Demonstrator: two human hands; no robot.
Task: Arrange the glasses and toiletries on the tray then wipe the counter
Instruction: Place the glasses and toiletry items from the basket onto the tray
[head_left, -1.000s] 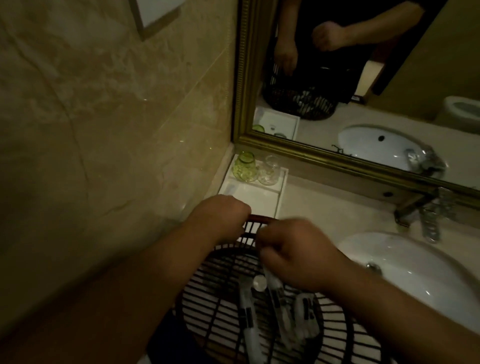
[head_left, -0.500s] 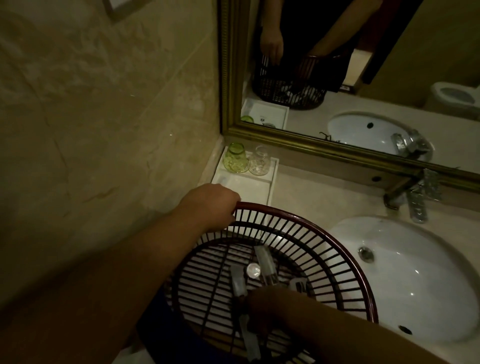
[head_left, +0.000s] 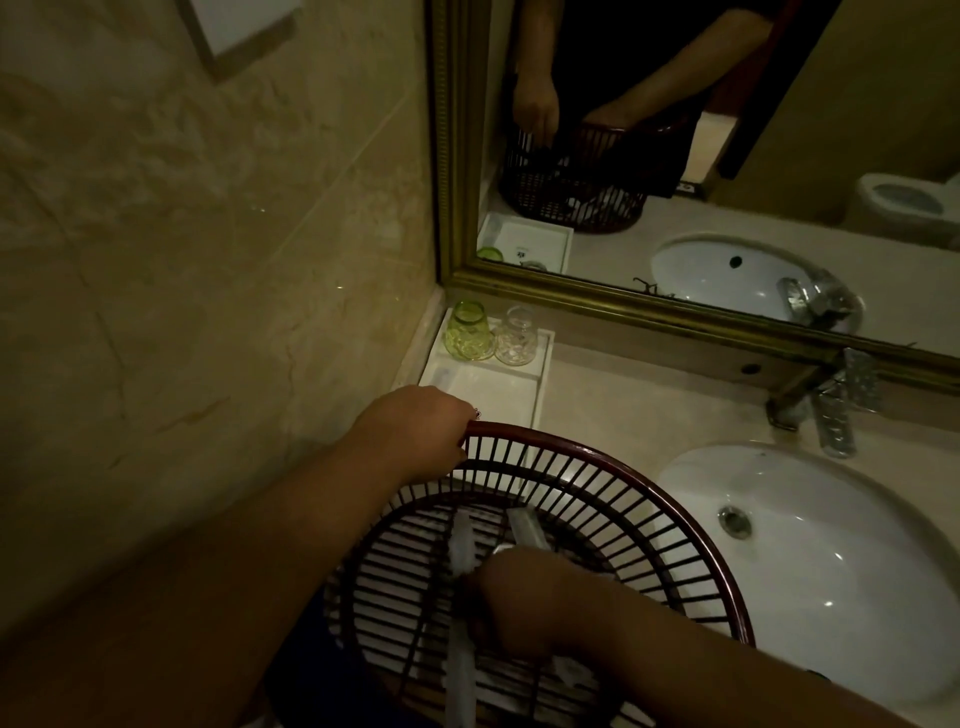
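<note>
On a dim bathroom surface, a white rectangular tray sits in the far left corner, against the tiled wall and just below a gold-framed mirror. Two glasses stand side by side at the tray's back end: a green glass on the left and a clear glass touching or nearly touching it on the right. Nearer the viewer, a dark red slatted basket partly covers the tray's front edge. The left hand is closed around the basket's rim at its far left. The right hand reaches down inside the basket, fingers curled among long, pale wrapped toiletries lying on the bottom; whether it actually grips one cannot be told. To the right lies a white oval sink with a metal faucet behind it.
</note>
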